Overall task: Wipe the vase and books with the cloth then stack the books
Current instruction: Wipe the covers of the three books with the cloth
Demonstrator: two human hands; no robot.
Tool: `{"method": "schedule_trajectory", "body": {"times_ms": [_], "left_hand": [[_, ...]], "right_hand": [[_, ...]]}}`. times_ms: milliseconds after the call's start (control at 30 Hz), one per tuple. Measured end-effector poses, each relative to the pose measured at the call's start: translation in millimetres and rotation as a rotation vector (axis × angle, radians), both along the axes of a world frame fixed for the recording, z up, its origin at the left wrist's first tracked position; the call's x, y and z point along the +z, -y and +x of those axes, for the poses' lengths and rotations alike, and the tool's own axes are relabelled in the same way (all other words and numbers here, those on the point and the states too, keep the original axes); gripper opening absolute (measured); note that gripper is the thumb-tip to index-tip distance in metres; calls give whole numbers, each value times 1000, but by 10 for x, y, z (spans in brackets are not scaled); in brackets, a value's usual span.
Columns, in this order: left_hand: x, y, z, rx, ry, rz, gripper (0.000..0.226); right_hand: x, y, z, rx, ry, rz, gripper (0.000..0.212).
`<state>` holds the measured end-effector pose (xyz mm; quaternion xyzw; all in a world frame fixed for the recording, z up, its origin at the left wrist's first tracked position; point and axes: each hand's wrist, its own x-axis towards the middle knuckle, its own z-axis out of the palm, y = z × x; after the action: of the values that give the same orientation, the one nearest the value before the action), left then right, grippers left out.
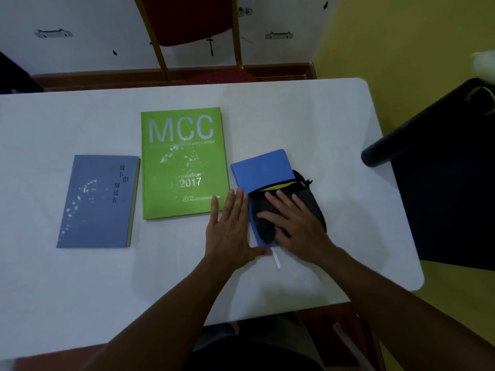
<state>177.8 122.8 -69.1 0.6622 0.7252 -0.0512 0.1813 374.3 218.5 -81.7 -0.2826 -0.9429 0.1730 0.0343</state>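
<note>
Right hand [292, 223], spread flat, presses dark cloth [270, 218] on blue notebook [261, 168]; left hand [230, 231], flat, steadies its edge. Stacking not started; no vase visible.

The green book [184, 163] has a glossy cover that reflects light, the grey-blue book [97, 202] shines a little, the small blue book [261, 170] looks matt, the dark cloth [270, 210] looks soft, and the white table [80, 290] looks smooth and matt.

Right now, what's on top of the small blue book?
A dark cloth under the right hand covers most of the small blue book; the cover beneath is hidden.
</note>
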Motion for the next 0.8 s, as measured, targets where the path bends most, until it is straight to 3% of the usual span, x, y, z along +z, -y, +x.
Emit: {"method": "schedule_trajectory", "body": {"times_ms": [200,300,533,800], "left_hand": [[-31,-3,6,21,-10,-17,143],[-33,-8,10,6,-16,-19,143],[-20,-15,-14,5,-3,-23,145],[-55,-33,9,4,-7,-70,144]], "right_hand": [[38,-523,-376,-196,223,65,62],[13,-325,-556,-184,170,46,63],[-62,55,177,-51,-62,-13,58],[34,-730,-630,-204,112,-26,64]]}}
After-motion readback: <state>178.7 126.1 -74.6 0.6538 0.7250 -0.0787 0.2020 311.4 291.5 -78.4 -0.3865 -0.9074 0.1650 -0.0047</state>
